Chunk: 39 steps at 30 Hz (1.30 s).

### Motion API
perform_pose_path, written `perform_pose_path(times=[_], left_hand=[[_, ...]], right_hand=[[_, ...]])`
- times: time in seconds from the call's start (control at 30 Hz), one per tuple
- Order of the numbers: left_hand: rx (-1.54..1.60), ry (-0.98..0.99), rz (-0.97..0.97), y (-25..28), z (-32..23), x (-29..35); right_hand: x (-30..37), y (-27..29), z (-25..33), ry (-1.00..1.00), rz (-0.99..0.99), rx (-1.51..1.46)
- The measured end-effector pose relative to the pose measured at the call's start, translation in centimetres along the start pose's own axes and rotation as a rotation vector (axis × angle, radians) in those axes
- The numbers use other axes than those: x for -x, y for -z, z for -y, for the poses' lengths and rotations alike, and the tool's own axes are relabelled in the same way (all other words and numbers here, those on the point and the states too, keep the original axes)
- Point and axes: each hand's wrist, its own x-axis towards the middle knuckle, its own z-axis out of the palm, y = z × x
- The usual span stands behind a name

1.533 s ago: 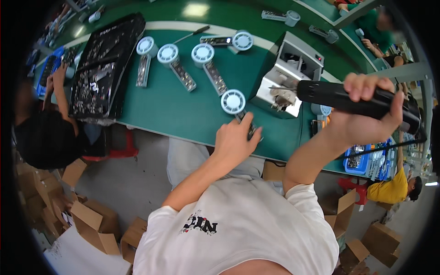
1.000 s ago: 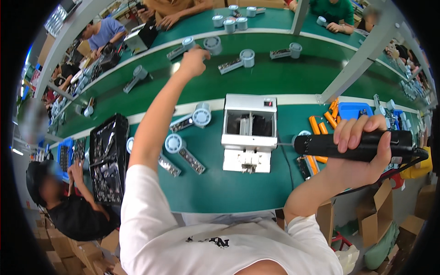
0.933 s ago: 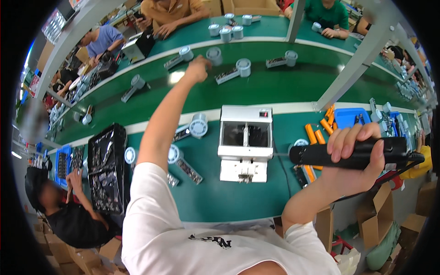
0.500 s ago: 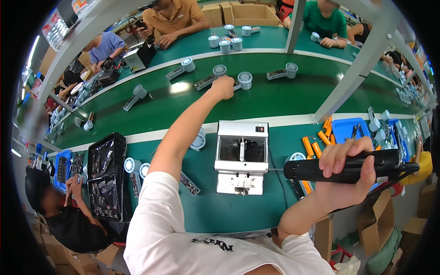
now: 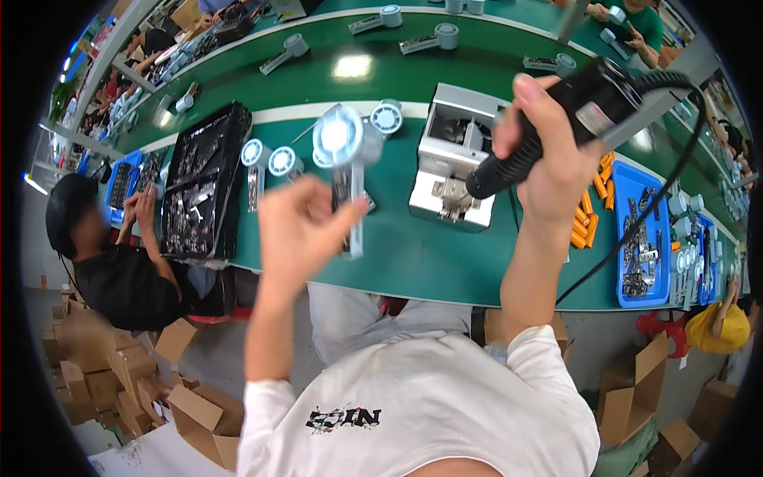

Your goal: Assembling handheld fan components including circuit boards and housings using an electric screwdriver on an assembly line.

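A small white handheld fan is standing upright in the air above the green desk, its round head on top and its thin handle pointing down. A black electric screwdriver is tilting, tip down-left, cord trailing off.

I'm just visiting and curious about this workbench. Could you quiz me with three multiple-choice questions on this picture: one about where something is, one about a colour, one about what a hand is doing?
1. Where does the blue tray lie?
A. At the person's right on the table
B. On the floor
C. On the grey machine

2. What colour is the table top?
A. Red
B. Green
C. White

3. What is the left hand doing?
A. Resting flat on the table
B. Holding up a small handheld fan
C. Hanging empty

Answers:
1 A, the tray sits on the table beyond the right hand.
2 B, the bare surface is green.
3 B, its fingers pinch the fan's handle, the round head raised above the table.
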Motion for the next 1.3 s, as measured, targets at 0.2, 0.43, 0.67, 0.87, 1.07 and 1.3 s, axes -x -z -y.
perform_pose_path(times=[0.2, 0.43, 0.67, 0.87, 1.07, 1.3], left_hand=[[0.053, 0.255, -0.127, -7.6, 3.1, 11.1], [-0.071, 0.184, -0.087, -10.9, 3.6, 13.0], [-0.038, -0.286, -0.053, -8.8, 5.7, 14.7], [0.069, -0.44, 0.018, -9.9, 9.3, 14.3], [0.069, -0.492, -0.006, -10.4, 9.9, 13.9], [0.072, -0.468, -0.02, -10.5, 10.2, 14.2]], right_hand=[[1.5, -2.0, -2.1, 0.052, 0.13, 0.089], [4.3, -2.7, -2.0, 0.001, 0.175, 0.14], [8.2, -3.0, -0.7, -0.015, 0.043, -0.079], [10.2, -4.3, -1.9, -0.028, -0.002, -0.1], [10.2, -5.1, -2.8, -0.032, -0.023, -0.056], [10.7, -5.6, -3.9, -0.041, -0.014, -0.027]])
